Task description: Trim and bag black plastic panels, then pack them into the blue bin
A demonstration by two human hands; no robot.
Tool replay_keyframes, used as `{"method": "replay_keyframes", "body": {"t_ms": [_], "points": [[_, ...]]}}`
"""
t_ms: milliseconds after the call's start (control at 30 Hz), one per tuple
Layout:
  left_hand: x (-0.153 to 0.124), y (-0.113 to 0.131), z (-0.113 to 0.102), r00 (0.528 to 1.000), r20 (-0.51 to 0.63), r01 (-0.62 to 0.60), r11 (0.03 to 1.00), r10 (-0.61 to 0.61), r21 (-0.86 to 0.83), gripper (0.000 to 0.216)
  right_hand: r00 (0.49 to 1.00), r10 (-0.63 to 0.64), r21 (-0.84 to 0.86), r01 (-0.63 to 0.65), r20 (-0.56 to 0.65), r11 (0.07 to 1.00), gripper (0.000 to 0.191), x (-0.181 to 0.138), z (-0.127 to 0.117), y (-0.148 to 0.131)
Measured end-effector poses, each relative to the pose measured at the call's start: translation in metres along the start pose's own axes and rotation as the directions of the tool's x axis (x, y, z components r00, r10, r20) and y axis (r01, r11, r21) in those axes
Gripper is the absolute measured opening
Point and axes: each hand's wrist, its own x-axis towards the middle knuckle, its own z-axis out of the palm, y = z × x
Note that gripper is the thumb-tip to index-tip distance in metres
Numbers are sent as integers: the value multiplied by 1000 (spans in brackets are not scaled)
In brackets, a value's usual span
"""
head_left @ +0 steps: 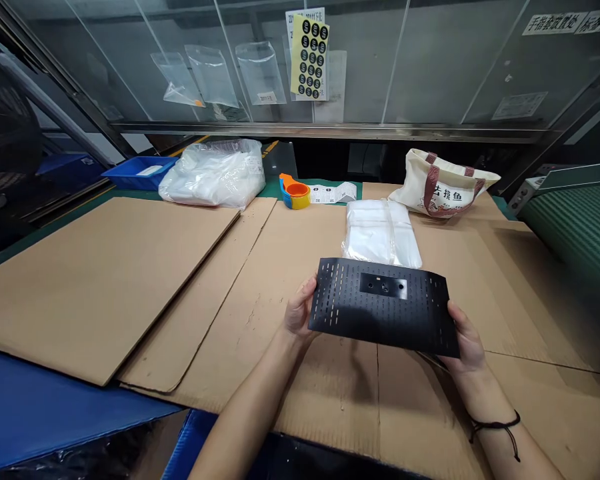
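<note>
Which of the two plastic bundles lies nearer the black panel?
The flat stack, just beyond the panel; the other, a bulky, crumpled bundle, sits farther off to the left, beside the blue tray.

“摸鱼” on tote [445, 185], “8月” on stickers [310, 59]

Here's the black panel [384, 313], thin and oblong, slotted in neat rows, a shiny rectangle [383, 286] with dark round spots toward its far edge; it's held up, tilted, by its left and right ends.
</note>
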Motion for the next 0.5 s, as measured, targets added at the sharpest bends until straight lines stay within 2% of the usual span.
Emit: {"method": "replay_keyframes", "body": {"t_ms": [200,367,500], "points": [[-1,-2,4,999,12,-32,999,32,-1,50,1000,8,-3,-8,-26,1000,35,2,-4,-2],[0,-8,3,1000,-17,5,996,-3,88,61,993,-13,11,14,-117,1000,40,0,-2,-4],[0,-12,2,998,-62,25,987,-15,156,61,992,-33,-9,32,-120,999,42,0,-3,-4]]}}
